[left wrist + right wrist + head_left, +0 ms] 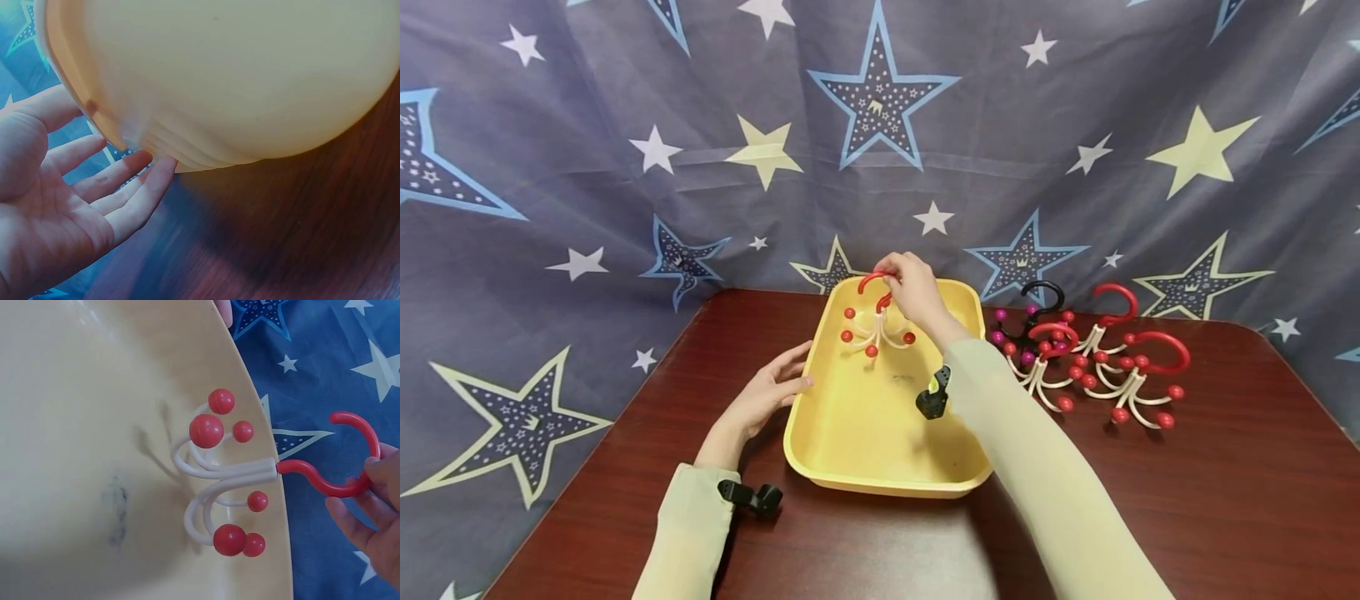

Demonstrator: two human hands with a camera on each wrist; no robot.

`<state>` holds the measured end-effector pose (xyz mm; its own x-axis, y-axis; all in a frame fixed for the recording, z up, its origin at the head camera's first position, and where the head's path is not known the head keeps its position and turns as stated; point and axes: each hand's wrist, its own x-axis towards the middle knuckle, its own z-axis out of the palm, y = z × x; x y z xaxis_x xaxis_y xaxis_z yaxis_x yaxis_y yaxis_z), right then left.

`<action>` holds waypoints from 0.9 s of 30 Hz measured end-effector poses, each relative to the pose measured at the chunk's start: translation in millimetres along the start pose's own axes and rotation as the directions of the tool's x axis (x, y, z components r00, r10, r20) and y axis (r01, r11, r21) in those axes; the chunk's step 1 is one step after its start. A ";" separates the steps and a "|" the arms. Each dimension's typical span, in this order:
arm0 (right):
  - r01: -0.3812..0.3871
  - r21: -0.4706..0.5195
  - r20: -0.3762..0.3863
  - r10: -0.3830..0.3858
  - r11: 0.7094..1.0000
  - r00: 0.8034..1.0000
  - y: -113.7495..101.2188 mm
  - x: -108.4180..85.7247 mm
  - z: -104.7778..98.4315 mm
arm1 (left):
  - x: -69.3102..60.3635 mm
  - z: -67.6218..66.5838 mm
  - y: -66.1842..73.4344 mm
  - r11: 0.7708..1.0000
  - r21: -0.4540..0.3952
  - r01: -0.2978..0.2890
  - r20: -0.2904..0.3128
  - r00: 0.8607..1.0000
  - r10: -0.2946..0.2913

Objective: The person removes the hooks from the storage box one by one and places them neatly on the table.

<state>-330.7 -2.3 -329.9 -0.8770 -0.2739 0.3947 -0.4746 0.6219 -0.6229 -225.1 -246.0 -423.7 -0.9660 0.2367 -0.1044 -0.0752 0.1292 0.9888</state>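
By its red curved hook, my right hand (912, 287) pinches a white-and-red hook hanger (231, 472) with several curled prongs tipped in red balls. The hanger hangs upright over the far part of a yellow plastic basin (850, 433), prongs downward; whether they touch the basin floor I cannot tell. At the basin's left side is my left hand (767, 390), its fingers extended and loosely spread. In the left wrist view, fingertips (164, 167) of that hand touch the outside of the basin wall.
Right of the basin, several more hook hangers lie close together on the dark red wooden table (1240, 467). A black one (1033, 321) has purple balls; white-and-red ones, including one nearer the front (1131, 387), surround it. A grey-blue star-patterned cloth (700, 75) hangs behind.
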 end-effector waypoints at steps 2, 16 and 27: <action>0.005 0.001 0.000 -0.005 1.000 1.000 -0.9 -1.8 -4.4 | 0.3 -0.4 0.1 1.000 0.001 -0.004 0.005 1.000 0.004; 0.114 0.015 -0.044 -0.113 0.993 0.993 -3.9 -25.6 -40.8 | -1.2 -1.2 -0.1 1.000 -0.009 -0.004 0.012 1.000 0.004; 0.166 0.032 -0.075 -0.163 0.986 0.984 -3.3 -55.1 -79.3 | -0.3 -0.5 0.7 1.000 0.007 -0.008 0.011 1.000 0.008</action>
<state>-274.8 68.9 -296.0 -0.7797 -0.3160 0.5405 -0.6157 0.5438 -0.5703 -225.0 -246.5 -422.9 -0.9637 0.2485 -0.0978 -0.0657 0.1343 0.9888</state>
